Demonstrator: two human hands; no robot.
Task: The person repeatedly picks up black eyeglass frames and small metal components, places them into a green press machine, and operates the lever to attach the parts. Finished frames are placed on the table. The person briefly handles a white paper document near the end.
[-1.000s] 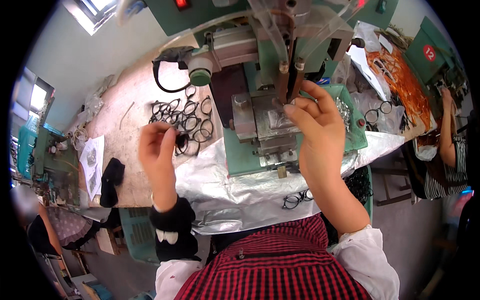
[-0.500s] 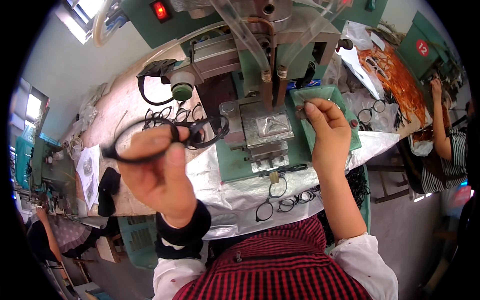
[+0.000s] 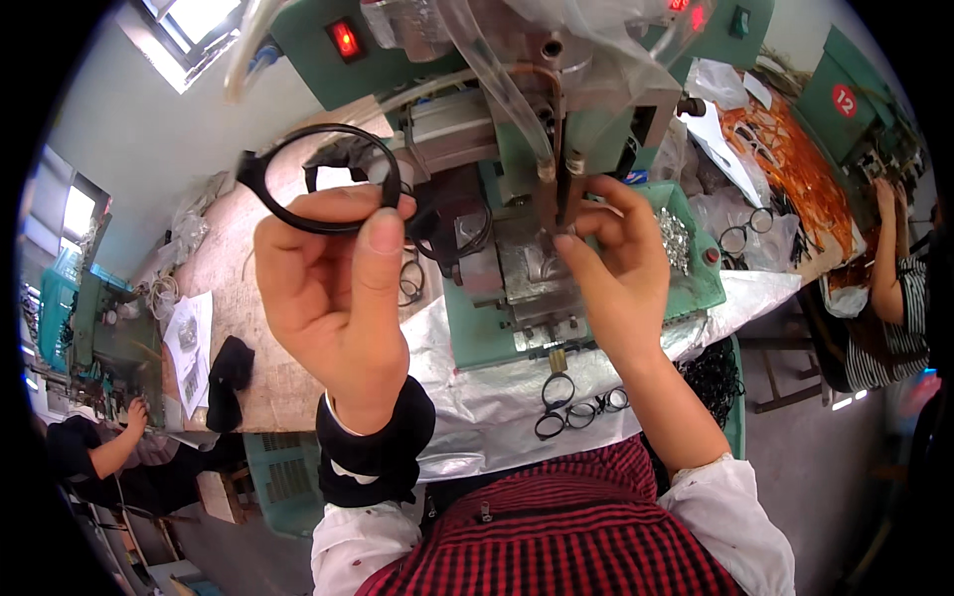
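My left hand (image 3: 338, 298) pinches a black eyeglass frame (image 3: 392, 187) between thumb and fingers. It is raised left of the green bench machine, one round rim tilted up and the other part near the machine's metal block (image 3: 537, 286). Beneath the machine's two upright metal tips (image 3: 548, 199), my right hand (image 3: 624, 288) has thumb and fingers drawn together. Whatever is between those fingertips is too small and hidden to make out. Right of the block stands a green tray (image 3: 708, 290) with many small silvery metal pieces (image 3: 673, 241).
Several black eyeglass frames (image 3: 556, 392) lie on silver foil (image 3: 472, 417) before the machine. A black cloth (image 3: 230, 382) and printed papers (image 3: 187, 343) are at left. Clear hoses (image 3: 487, 74) hang overhead. Other people's arms show at far right (image 3: 886, 209) and far left (image 3: 114, 447).
My right hand has moved left from above the green tray to the machine's metal tips. My left hand has shifted right, still holding the eyeglass frame, its rim now higher.
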